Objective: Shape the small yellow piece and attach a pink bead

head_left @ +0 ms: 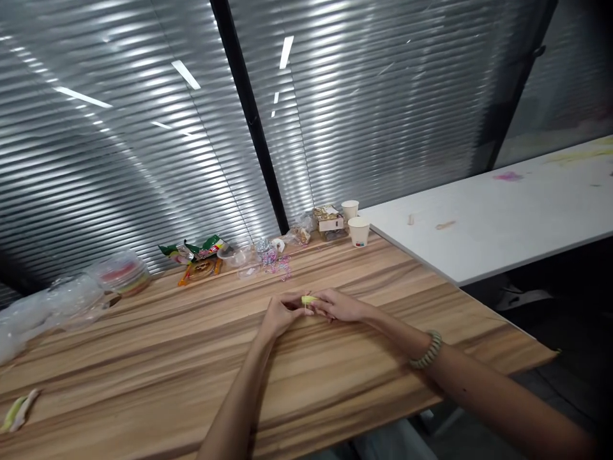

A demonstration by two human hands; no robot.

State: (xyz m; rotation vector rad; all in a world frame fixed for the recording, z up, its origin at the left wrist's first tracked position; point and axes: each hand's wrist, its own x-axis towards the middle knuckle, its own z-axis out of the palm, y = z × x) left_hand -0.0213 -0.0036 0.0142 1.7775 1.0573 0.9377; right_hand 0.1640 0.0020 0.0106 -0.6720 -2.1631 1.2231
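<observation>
Ribbed metallic blinds back a streaky wood-grain worktop (191,358). At its middle the left hand (280,315) and right hand (341,305) meet, fingertips pinched together on a small yellow piece (309,299). Two paper cups (358,230), glossy snack wrappers (194,250) and clear plastic bags (52,306) line the far edge; any print is too small to read.
</observation>
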